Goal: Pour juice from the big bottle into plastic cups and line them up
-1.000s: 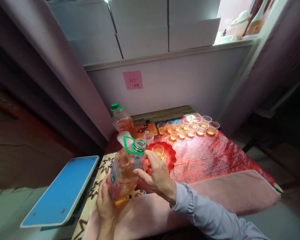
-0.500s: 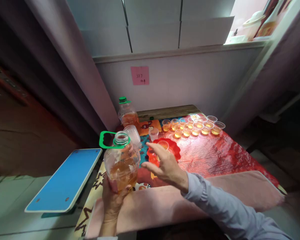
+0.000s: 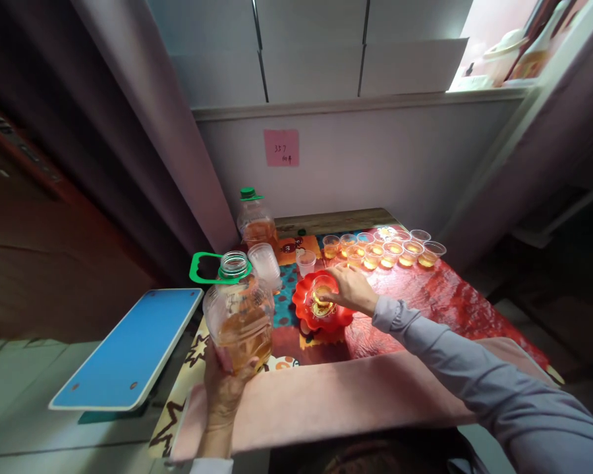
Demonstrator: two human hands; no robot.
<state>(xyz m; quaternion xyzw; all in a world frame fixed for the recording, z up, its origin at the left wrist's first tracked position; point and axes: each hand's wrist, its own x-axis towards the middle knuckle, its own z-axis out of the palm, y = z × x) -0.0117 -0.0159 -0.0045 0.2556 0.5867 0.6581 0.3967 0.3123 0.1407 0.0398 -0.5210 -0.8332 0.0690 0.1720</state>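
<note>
Occupying a near-upright position at the near left of the table [image 3: 405, 309], the uncapped jug [image 3: 244, 322] contains amber liquid; its green handle [image 3: 205, 268] extends left. The left hand [image 3: 227, 382] grips the jug low on its body. Right of the jug, a scalloped red bowl [image 3: 302, 304] contains one clear cup [image 3: 321, 286] with amber liquid. The right hand [image 3: 353, 288] reaches over the bowl's right side, thumb and fingers at the cup; whether they are closed on it cannot be determined. Behind the jug are a tilted stack of cups [image 3: 264, 264] and a capped second jug [image 3: 257, 227], partly filled. Cups of amber liquid [image 3: 388, 255] stand in rows at far right. The table surface is red and patterned, with a pink cloth [image 3: 326, 401] along the near edge. A pink note [image 3: 281, 148] is fixed to the wall [image 3: 366, 158]; a blue panel [image 3: 128, 349] lies at left, below a curtain [image 3: 148, 131].
</note>
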